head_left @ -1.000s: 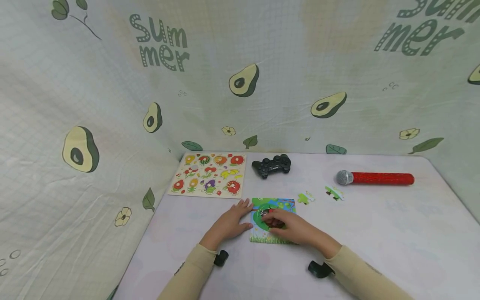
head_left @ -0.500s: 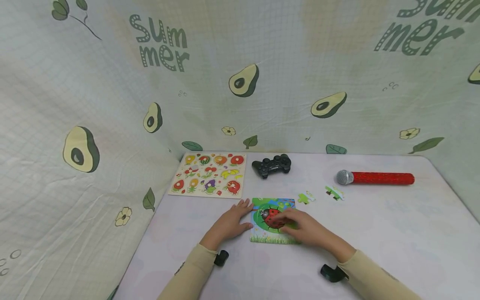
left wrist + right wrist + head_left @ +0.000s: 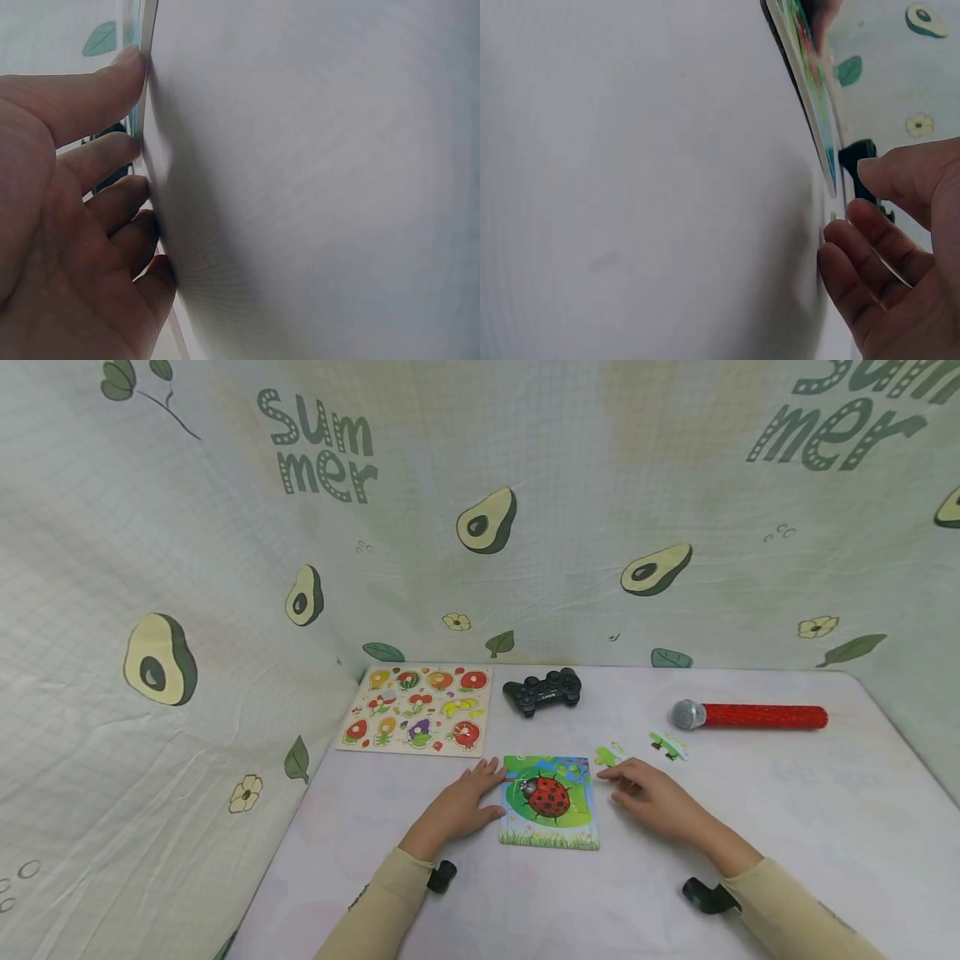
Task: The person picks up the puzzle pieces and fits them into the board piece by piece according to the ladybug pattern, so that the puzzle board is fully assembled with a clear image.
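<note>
A square ladybug jigsaw puzzle (image 3: pixel 546 798) lies flat in front of me. My left hand (image 3: pixel 463 803) rests at its left edge, fingers spread, with thumb and fingertips right at the border. To the right of the puzzle, my right hand (image 3: pixel 656 797) hovers low over the table with loosely bent fingers and nothing between them. Just beyond its fingertips lies a green puzzle piece (image 3: pixel 607 755), partly covered by the hand. Farther right is a second puzzle piece (image 3: pixel 668 745) with green and white on it. In the right wrist view the puzzle's edge (image 3: pixel 810 90) stands beyond the fingers.
A fruit-picture board (image 3: pixel 416 710) lies at the back left. A black game controller (image 3: pixel 543 691) sits beside it. At the back right is a red microphone (image 3: pixel 757 717) with a silver head. A printed cloth (image 3: pixel 555 602) hangs behind the table.
My right hand has moved right, off the ladybug picture to beside the puzzle near the loose green piece. The ladybug is now fully uncovered. My left hand has stayed in place.
</note>
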The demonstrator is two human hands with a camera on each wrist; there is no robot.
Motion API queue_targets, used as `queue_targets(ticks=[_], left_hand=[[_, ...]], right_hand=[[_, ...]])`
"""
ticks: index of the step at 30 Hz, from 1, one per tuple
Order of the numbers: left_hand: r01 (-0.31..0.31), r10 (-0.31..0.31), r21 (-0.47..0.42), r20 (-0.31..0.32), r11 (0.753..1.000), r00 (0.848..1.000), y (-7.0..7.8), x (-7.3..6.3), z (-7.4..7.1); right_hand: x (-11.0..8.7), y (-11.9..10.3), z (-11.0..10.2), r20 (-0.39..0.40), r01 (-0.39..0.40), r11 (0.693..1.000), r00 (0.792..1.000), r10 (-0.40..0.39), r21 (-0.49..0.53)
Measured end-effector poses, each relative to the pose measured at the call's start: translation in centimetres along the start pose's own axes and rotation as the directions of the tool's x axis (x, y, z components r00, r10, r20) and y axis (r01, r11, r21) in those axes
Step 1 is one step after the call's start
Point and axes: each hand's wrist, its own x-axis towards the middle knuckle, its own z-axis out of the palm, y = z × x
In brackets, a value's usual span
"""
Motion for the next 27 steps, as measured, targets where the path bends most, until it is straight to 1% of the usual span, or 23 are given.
queue_targets(ticks=[3,10,14,19,22,24,27], left_hand=[[-0.005,0.005,0.003,-0.004,1.000,1.000,-0.1,0.0,0.1],[-0.011,0.011,0.004,-0.004,1.000,1.000,-0.2,0.0,0.0],[-0.004,0.004,0.004,-0.001,1.000,1.000,-0.3,0.1,0.1],[-0.003,0.003,0.000,-0.007,1.000,1.000,-0.2,0.0,0.1],[-0.006,0.006,-0.002,-0.010,1.000,1.000,-0.2,0.0,0.1],[-0.009,0.009,-0.002,-0.014,1.000,1.000,-0.1,0.0,0.1],[-0.012,0.012,-0.002,-0.019,1.000,1.000,-0.1,-0.1,0.1]], right_hand=[[-0.2,0.8,-1.1,-0.009,-0.065,0.997,0.998,0.064,-0.033],[-0.4,2.9,-3.3,-0.057,-0.149,0.983,0.988,0.144,-0.105],[-0.4,3.6,-4.2,-0.083,-0.207,0.969,0.977,0.197,-0.131],[-0.4,4.4,-4.7,-0.149,-0.276,0.947,0.956,0.253,-0.161],[-0.4,4.8,-4.9,-0.179,-0.296,0.941,0.947,0.267,-0.162],[-0.4,5.0,-5.0,-0.189,-0.296,0.941,0.946,0.264,-0.166],[-0.3,4.9,-5.1,-0.177,-0.298,0.938,0.947,0.268,-0.174]])
